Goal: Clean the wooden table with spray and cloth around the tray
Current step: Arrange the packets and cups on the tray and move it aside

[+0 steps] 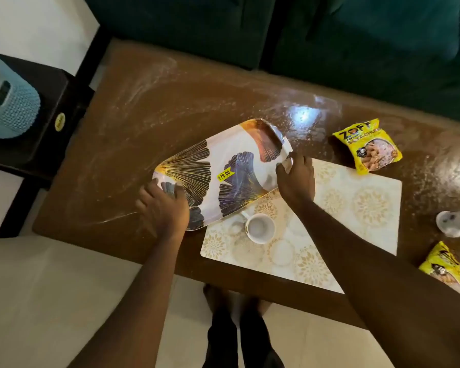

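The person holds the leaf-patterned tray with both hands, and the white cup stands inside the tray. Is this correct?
Not quite. In the head view, both the left hand and right hand do grip the tray, but the white cup stands on the placemat beside the tray, not inside it.

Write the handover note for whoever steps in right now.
Left hand grips the near end of the leaf-patterned oval tray; right hand grips its far end.
The tray overlaps the cream patterned placemat, beside the white mug.
Done: the brown wooden table shows wet wipe streaks.
No spray or cloth in view.
Left: unclear from this view.
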